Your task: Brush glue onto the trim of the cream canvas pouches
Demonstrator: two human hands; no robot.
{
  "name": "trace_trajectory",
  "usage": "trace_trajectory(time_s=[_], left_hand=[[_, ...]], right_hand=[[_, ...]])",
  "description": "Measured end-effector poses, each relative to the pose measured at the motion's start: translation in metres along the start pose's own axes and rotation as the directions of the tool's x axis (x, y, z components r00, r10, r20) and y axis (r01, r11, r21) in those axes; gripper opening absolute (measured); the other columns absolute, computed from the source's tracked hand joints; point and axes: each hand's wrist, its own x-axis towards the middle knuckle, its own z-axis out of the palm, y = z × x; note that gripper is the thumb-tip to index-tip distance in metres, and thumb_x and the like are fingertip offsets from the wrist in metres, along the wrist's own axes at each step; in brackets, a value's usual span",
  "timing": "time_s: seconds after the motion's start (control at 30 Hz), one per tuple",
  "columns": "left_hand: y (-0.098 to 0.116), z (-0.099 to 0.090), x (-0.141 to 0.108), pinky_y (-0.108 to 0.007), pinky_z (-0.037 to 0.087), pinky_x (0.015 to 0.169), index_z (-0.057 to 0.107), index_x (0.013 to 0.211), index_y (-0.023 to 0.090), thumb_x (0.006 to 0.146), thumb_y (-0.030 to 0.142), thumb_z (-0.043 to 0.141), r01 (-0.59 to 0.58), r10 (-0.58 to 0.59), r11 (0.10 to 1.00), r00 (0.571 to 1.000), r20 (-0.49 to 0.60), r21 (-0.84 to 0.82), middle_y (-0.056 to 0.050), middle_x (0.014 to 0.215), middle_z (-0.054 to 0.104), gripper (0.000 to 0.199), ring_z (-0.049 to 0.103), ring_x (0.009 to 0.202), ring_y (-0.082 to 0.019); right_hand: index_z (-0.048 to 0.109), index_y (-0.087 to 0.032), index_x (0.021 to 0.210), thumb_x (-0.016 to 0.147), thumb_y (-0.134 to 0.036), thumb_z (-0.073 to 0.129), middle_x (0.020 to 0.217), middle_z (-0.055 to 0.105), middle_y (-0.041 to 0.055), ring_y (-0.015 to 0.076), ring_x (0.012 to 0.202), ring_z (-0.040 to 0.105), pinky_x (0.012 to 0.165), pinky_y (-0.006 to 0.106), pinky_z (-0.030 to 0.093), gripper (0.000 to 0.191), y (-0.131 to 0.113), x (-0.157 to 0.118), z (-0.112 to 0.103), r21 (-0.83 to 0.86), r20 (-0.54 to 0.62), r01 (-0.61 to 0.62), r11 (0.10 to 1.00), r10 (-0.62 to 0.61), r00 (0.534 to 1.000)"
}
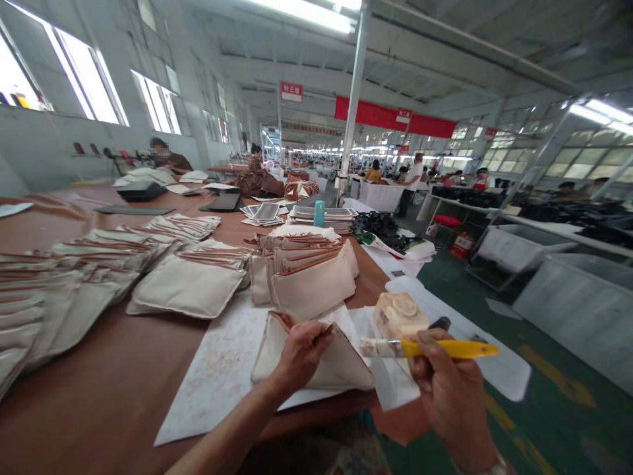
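My left hand (304, 353) pinches the upper edge of a cream fabric pouch (341, 369) with brown lining at its opening. The pouch lies tilted at the table's front edge, over a stained white sheet (202, 382). In my right hand (448, 389) is a paintbrush (455, 348) with a yellow handle, held level. Its pale bristles point left, close to the pouch's right side; whether they touch it I cannot tell. Behind the brush stands a yellowish, crusted plastic container (401, 315) with a round cap. A dark handle-like object (439, 323) shows beside it.
Stacks of similar pouches (311, 284) stand just beyond the sheet, with long overlapping rows (99, 277) to the left. A teal bottle (319, 213) rises behind them. White bins (578, 316) line the aisle at right. Other people sit or stand farther off.
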Motion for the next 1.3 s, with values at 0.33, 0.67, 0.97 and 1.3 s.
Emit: trace_trajectory(time_s=[0.33, 0.67, 0.97, 1.3], left_hand=[[0.054, -0.006, -0.001, -0.022, 0.032, 0.059, 0.051, 0.067, 0.017, 0.095, 0.038, 0.049, 0.136, -0.083, 0.977, 0.951, 0.297, -0.163, 0.003, 0.067, 0.045, 0.035, 0.043, 0.066, -0.012], [0.050, 0.013, -0.008, -0.021, 0.033, 0.057, 0.062, 0.075, 0.015, 0.079, 0.029, 0.065, 0.301, -0.232, 0.926, 0.930, 0.284, -0.230, 0.003, 0.066, 0.054, 0.014, 0.045, 0.064, -0.011], [0.042, 0.030, -0.034, -0.041, 0.044, 0.100, 0.057, 0.073, 0.021, 0.087, 0.030, 0.071, -0.348, 0.345, 0.938, 0.931, 0.118, 0.005, 0.003, 0.068, 0.068, 0.021, 0.063, 0.067, -0.013], [0.043, 0.026, -0.042, -0.041, 0.043, 0.106, 0.052, 0.078, 0.022, 0.092, 0.021, 0.064, -0.506, 0.491, 0.860, 0.856, 0.162, 0.064, 0.005, 0.069, 0.070, 0.018, 0.065, 0.064, -0.011]], right_hand=[[0.067, -0.018, 0.084, 0.090, -0.040, 0.073, 0.060, 0.054, -0.0011, 0.0134, 0.054, 0.047, 0.051, 0.024, 0.038, 0.024, -0.001, 0.010, 0.004, -0.432, 0.144, 0.350, 0.831, -0.320, 0.936], [0.068, -0.019, 0.085, 0.096, -0.032, 0.064, 0.070, 0.061, 0.0016, 0.0161, 0.060, 0.055, 0.061, 0.028, 0.045, 0.017, -0.009, 0.003, -0.006, -0.585, 0.307, 0.582, 0.565, -0.510, 0.803], [0.060, -0.018, 0.079, 0.083, -0.045, 0.078, 0.055, 0.046, -0.0037, 0.0118, 0.048, 0.040, 0.044, 0.022, 0.031, 0.032, -0.015, 0.005, -0.035, -0.247, 0.009, 0.105, 0.963, -0.106, 0.994], [0.064, -0.017, 0.073, 0.084, -0.043, 0.078, 0.056, 0.049, -0.0021, 0.0079, 0.045, 0.037, 0.042, 0.018, 0.031, 0.032, -0.035, -0.016, -0.050, -0.310, 0.224, -0.074, 0.948, 0.148, 0.963]])
